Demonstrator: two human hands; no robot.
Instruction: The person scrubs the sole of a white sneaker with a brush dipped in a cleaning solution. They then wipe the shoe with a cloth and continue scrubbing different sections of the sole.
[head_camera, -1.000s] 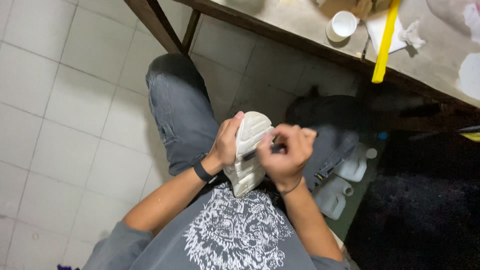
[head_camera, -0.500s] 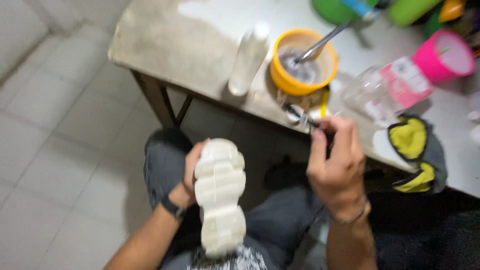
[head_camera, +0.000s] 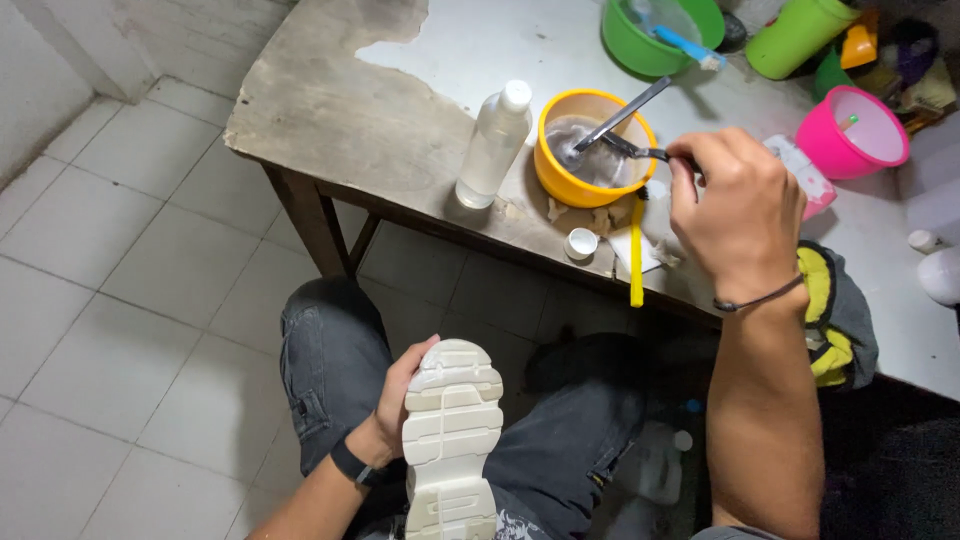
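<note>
I am at the dipping step of cleaning a shoe: my right hand (head_camera: 745, 215) has its grip closed on a dark-handled brush (head_camera: 640, 152), its head in the cloudy water of the yellow bowl (head_camera: 560, 180) on the surface. Below the bowl, over my lap, my left hand (head_camera: 405, 400) clasps the white shoe (head_camera: 452, 440), sole up. Next, I judge, the wet brush must cross from bowl to sole without dripping much.

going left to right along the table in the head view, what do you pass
clear plastic bottle → small white cap → yellow bowl → right hand → pink bowl
</note>
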